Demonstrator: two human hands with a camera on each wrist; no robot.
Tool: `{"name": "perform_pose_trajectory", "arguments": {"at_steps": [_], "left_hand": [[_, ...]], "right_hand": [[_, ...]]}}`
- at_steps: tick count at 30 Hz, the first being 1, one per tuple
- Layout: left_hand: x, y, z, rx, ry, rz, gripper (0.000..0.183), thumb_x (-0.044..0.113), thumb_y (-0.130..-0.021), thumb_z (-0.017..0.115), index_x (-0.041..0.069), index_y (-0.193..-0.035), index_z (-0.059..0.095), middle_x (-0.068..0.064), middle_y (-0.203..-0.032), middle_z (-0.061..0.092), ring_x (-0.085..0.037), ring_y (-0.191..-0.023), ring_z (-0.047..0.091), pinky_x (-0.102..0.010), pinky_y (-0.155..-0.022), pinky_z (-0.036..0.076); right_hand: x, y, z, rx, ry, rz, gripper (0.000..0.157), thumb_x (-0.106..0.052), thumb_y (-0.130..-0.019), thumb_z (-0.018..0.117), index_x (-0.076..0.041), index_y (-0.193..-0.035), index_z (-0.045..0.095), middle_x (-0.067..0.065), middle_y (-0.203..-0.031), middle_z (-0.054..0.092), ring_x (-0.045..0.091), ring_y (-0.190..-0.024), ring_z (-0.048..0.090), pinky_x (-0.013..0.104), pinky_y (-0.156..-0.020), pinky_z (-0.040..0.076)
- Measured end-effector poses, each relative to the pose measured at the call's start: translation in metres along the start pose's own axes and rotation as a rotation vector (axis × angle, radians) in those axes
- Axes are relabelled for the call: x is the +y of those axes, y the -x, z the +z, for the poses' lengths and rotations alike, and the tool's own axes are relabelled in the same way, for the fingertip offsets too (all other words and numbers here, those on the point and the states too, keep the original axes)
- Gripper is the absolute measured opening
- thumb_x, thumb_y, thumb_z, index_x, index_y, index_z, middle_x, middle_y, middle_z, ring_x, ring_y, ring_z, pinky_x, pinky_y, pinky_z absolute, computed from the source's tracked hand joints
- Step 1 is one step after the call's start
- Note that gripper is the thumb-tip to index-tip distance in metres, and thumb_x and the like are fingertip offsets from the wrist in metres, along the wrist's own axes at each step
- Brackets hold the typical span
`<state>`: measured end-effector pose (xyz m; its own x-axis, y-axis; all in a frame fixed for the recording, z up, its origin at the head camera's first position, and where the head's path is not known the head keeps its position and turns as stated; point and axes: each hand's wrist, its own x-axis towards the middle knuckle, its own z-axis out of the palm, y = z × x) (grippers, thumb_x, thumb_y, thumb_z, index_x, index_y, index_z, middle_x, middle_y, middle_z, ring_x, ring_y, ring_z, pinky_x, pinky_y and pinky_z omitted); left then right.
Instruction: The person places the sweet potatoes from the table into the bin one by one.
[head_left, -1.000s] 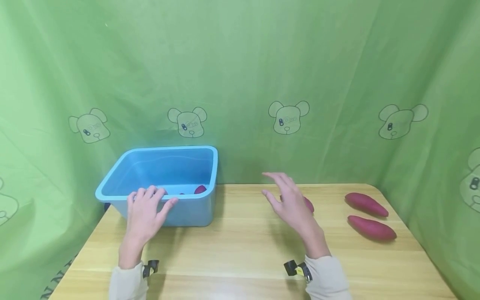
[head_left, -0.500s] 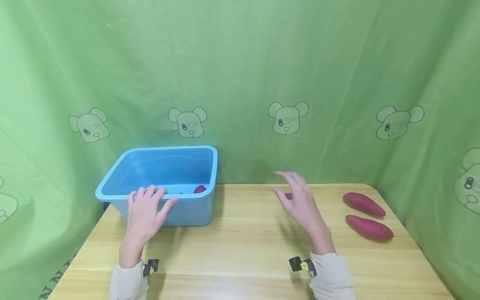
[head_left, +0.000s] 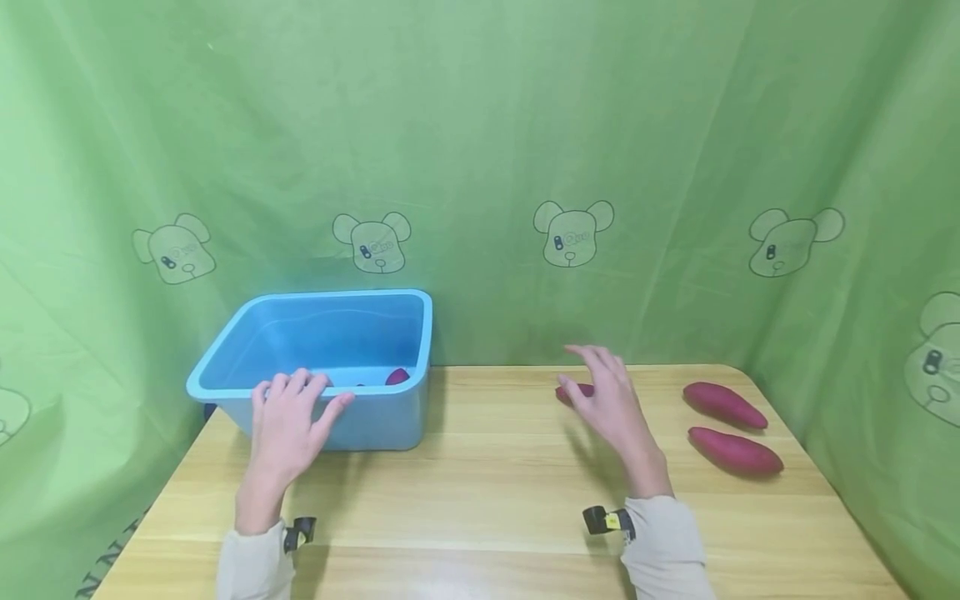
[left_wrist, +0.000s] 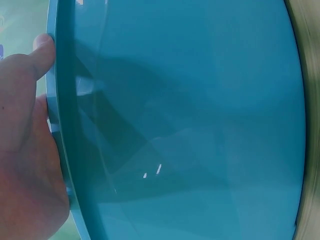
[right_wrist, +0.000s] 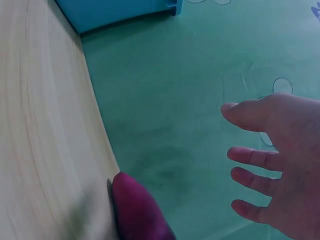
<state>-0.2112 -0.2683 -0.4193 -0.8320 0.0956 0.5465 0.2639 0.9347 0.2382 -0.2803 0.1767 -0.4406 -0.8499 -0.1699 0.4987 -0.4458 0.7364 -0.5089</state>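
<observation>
My left hand grips the front rim of a blue plastic tub, fingers hooked over the edge and thumb along it. In the left wrist view the thumb lies at the rim, while the other fingertips are hidden behind the tub wall. Purple-red sweet potatoes show partly inside, at the tub's front right. Over the table my right hand hovers with spread, relaxed fingers and holds nothing. A sweet potato lies beneath it, partly covered by the hand in the head view.
Two more sweet potatoes, a rear one and a nearer one, lie on the right side of the wooden table. A green curtain with bear-face prints hangs behind the table and along both sides.
My right hand has moved to the right above the middle sweet potato, whose left end now shows beside the thumb. My left hand has stayed on the tub rim.
</observation>
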Motion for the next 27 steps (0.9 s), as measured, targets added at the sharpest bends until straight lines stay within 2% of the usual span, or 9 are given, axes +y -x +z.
{"name": "perform_pose_trajectory", "arguments": {"at_steps": [5,14,27], "left_hand": [[-0.001,0.000,0.000,-0.009,0.001,-0.006,0.042,0.053,-0.100,0.059,0.011,-0.101,0.066,-0.014,-0.111,0.065,-0.039,-0.106,0.051,-0.061,-0.098,0.029],[-0.001,0.000,-0.002,-0.001,0.006,-0.001,0.041,0.052,-0.100,0.060,0.011,-0.099,0.065,-0.013,-0.108,0.065,-0.038,-0.103,0.051,-0.061,-0.097,0.029],[-0.001,0.000,0.001,-0.007,0.004,-0.003,0.042,0.053,-0.100,0.059,0.011,-0.101,0.066,-0.013,-0.110,0.065,-0.038,-0.104,0.051,-0.061,-0.097,0.029]], "right_hand": [[0.010,0.002,0.003,-0.048,0.008,0.064,0.055,-0.018,-0.095,0.074,-0.008,-0.145,0.054,0.022,-0.145,0.050,0.045,-0.133,0.043,0.068,-0.106,0.033],[0.023,0.006,0.008,-0.192,0.015,0.195,0.067,-0.022,-0.095,0.075,-0.008,-0.152,0.044,0.029,-0.149,0.042,0.054,-0.136,0.035,0.076,-0.105,0.027],[0.040,0.013,0.014,-0.260,0.050,0.254,0.070,-0.023,-0.093,0.076,-0.010,-0.153,0.044,0.032,-0.147,0.041,0.054,-0.131,0.039,0.073,-0.099,0.034]]}}
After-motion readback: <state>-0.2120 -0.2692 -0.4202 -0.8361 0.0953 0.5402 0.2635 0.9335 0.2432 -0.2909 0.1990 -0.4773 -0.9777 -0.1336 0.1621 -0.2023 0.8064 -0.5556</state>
